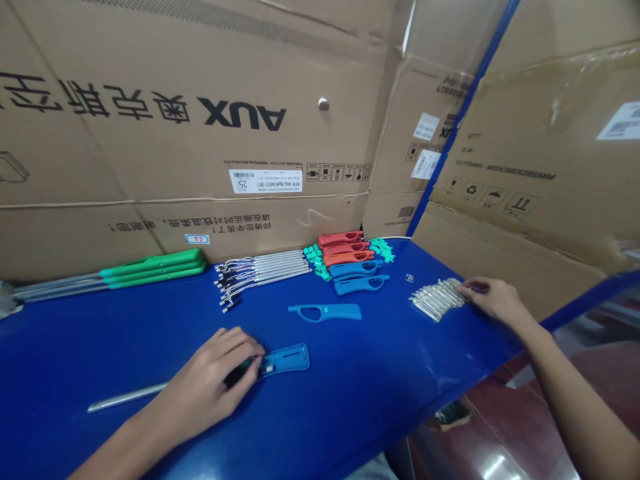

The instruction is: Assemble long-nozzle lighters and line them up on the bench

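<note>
My left hand [213, 373] is closed around a small dark component with a green part, holding it at the end of an open blue plastic handle shell [290, 361]. A long silver metal tube [125, 398] lies on the table and runs under that hand. My right hand [493, 299] pinches a small dark blue part, its fingertips at a pile of short metal tubes [437, 299]. Another blue handle shell [325, 312] lies alone between my hands.
A blue worktable [75, 347] holds rows of green-handled rods [153, 268], wired metal tubes [260, 273], red handles [345, 248], blue handles [356, 275] and teal parts [315, 260]. Large AUX cardboard boxes [240, 113] stand behind it. Its near right edge drops to a dark red floor.
</note>
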Available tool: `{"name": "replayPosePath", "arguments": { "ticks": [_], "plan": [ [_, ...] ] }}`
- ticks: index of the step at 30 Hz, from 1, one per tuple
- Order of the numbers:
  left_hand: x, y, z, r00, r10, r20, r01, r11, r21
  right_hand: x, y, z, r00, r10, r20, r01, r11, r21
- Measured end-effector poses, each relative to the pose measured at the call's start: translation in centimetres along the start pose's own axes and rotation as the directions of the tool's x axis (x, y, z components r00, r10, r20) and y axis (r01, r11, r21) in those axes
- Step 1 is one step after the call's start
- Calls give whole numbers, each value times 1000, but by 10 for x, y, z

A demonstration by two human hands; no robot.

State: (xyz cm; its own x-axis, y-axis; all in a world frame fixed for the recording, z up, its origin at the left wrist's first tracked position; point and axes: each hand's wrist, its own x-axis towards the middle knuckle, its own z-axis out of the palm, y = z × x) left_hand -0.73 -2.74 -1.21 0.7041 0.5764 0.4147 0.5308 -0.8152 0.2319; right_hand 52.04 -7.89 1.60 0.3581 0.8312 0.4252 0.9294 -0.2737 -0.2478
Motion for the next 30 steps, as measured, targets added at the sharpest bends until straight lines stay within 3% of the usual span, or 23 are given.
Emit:
{"name": "replayPosePath", "arguments": {
  "ticks": [3, 6, 10, 15, 20, 23, 24, 26, 30],
  "plan": [
    [-1, -1, 0, 1000, -5, 20, 5, 1000, -9, 2, 0, 1, 989, 85, 119, -86, 996, 5],
    [-2, -2, 1, 1000, -5, 26, 6, 1000, -7, 6, -1, 5, 974, 161, 156, -161, 987, -14],
    [-1, -1, -1, 998, -12, 69, 11, 1000, 12, 11, -4, 7, 957, 262, 123, -255, 965, -67],
    [-1, -3, -11, 988, -41, 150, 36, 999, 35, 11, -20, -9, 961, 271, 54, -266, 960, -90],
    [-2, -4, -33, 937, -149, 315, 135, 989, 64, 3, -77, -27, 990, 135, 40, -135, 991, -1],
    [-1, -3, -43, 885, -222, 409, 207, 975, 80, -6, -137, -28, 983, -176, 52, 161, 963, 216],
    [-1, -3, -45, 876, -232, 422, 219, 972, 80, -9, -160, -26, 949, -308, 64, 281, 922, 268],
    [-1, -4, -48, 874, -236, 424, 229, 971, 67, -18, -206, -19, 824, -547, 146, 476, 809, 344],
    [-4, -11, -52, 878, -231, 420, 238, 970, 37, -43, -283, 5, 521, -799, 300, 628, 597, 499]
  ]
}}
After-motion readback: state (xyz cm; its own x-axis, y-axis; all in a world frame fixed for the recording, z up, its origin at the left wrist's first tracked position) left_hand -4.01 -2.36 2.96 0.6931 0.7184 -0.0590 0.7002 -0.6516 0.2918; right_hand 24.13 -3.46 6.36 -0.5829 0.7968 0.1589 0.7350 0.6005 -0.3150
